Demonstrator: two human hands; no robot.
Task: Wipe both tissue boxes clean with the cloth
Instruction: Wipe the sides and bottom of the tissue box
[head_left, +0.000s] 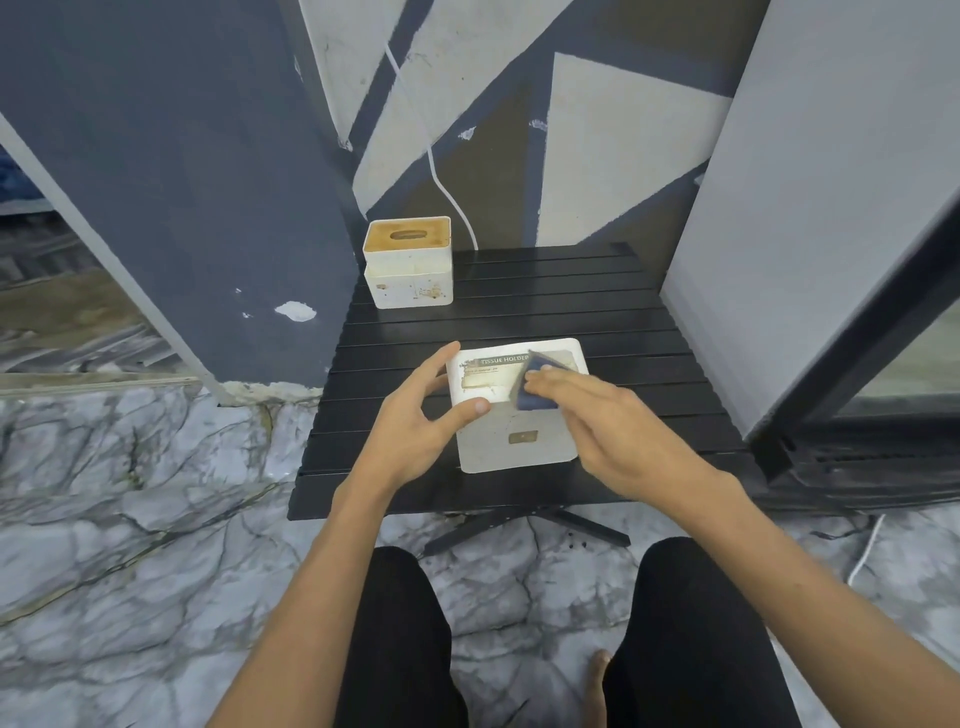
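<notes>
Hiding under right hand (613, 421), blue cloth (535, 387) mostly covered, pressed flat-fingered on white label-worn tissue box (511, 441); left hand (415, 421) grips box; black slatted surface (597, 322), marble floor (130, 545).

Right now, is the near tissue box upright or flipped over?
Flipped: the near tissue box shows its labelled underside, while the far tissue box stands slot-up.

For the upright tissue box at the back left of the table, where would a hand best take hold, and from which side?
Probably from above, fingers and thumb spanning the side walls of the upright tissue box just under its wooden lid. It stands upright near the slatted table's back-left corner with a wall close on its left, so the top is freest; both the left hand and right hand are on the nearer box.
</notes>
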